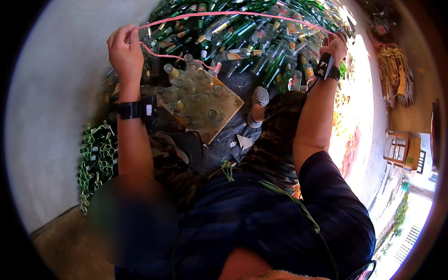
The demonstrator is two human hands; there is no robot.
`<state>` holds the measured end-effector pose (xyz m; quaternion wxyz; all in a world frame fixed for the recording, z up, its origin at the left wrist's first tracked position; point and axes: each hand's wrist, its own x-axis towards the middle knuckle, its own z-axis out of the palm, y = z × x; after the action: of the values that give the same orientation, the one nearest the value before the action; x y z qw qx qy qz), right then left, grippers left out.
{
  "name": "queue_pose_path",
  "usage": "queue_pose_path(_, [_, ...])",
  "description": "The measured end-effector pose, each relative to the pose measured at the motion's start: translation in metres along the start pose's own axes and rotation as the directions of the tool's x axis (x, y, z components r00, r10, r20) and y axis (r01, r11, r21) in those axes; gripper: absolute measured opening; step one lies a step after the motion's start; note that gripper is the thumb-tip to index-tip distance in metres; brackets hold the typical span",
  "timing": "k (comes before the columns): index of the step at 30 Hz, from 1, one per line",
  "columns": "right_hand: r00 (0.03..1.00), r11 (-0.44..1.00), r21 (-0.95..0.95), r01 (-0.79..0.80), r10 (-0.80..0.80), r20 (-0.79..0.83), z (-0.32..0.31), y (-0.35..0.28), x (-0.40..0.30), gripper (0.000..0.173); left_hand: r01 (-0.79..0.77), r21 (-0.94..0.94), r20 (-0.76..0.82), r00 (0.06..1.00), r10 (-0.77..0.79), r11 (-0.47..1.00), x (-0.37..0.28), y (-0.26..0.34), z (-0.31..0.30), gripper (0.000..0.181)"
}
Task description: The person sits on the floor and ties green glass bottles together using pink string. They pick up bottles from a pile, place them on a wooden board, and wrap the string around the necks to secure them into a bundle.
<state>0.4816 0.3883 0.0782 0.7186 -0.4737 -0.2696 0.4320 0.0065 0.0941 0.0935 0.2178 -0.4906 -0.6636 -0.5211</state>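
A pink plastic strap (224,13) is stretched in a shallow arc between my raised hands. My left hand (125,49) pinches it at the upper left, and a second length hangs back from there towards the bottles. On the right, my right hand (334,47) grips the strap's other side between thumb and fingers. Below and between the hands, several clear glass bottles (196,98) stand upright, packed together on a square board (227,101). The loose length runs behind them to a small pink-wrapped piece (217,68) at the board's far corner.
A large heap of green and clear bottles (241,31) lies beyond the board. At left, green-tied bottles (96,157) stack against the wall (63,87). White scraps (244,141) lie on the dark floor by my shoe (260,98). Bundled straps (395,73) hang at right.
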Motion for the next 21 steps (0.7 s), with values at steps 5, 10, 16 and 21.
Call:
queue_pose_path(5, [0.821,0.778,-0.61,0.153,0.244,0.516,-0.001,0.024,0.024,0.048,-0.216,0.062,0.025,0.976,0.215,0.974,0.004,0.007,-0.003,0.015])
queue_pose_path(10, [0.684,0.645,-0.566,0.514,0.091,0.724,0.059,0.027,-0.084,0.048,-0.335,0.076,0.098,0.94,0.328,0.939,-0.007,0.026,0.011,0.013])
queue_pose_path(16, [0.206,0.952,-0.287,0.104,0.261,0.943,0.105,0.003,-0.213,0.046,-0.349,0.147,0.158,0.932,0.327,0.926,-0.018,0.045,0.018,0.015])
queue_pose_path(21, [-0.012,0.948,-0.289,0.136,0.293,0.956,0.116,0.009,-0.279,0.049,-0.355,0.135,0.242,0.917,0.317,0.925,-0.022,0.052,0.021,0.02])
